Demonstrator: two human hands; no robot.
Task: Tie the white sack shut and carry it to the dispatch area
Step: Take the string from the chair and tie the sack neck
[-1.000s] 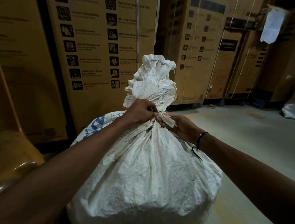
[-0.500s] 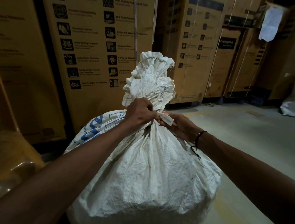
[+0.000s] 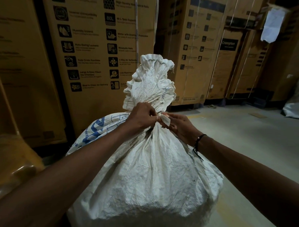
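Tying a white woven sack [image 3: 147, 178] shut
Left hand [image 3: 141, 117] clenched on gathered neck; right hand [image 3: 180, 126] pinching white tie strip [image 3: 165, 120].

A sack [image 3: 147, 178] stands on the floor [image 3: 246, 143] in the near centre, both hands at its gathered neck (left hand [image 3: 141, 117], right hand [image 3: 180, 126]). Stacked cartons [image 3: 100, 47] stand behind it; another sack [image 3: 298, 101] lies far right.
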